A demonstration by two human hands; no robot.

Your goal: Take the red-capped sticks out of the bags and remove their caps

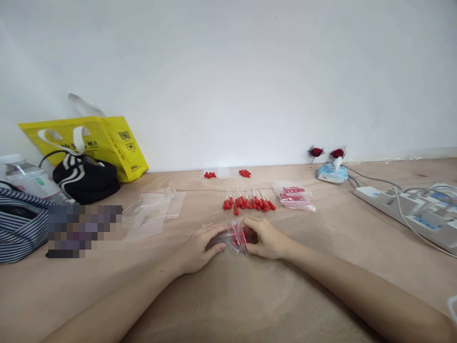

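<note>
Several small clear zip bags (236, 238) with red pieces inside are bunched between my two hands. My left hand (203, 247) has its fingers and thumb curled round the left end of the bags. On the right end, my right hand (266, 239) pinches them between fingers and thumb. Just beyond my hands lies a row of white sticks with red bulb-shaped tips (248, 202), tips towards me. To their right rests a stack of filled zip bags (294, 195). Flat clear bags (157, 212) are spread to the left.
Two small groups of red pieces (210, 175) lie near the wall. At the left are a yellow bag (123, 152), a black pouch (87, 181), a bottle (30, 176) and a striped bag (21, 226). A tissue pack (332, 174) and power strips with cables (403, 207) are at the right.
</note>
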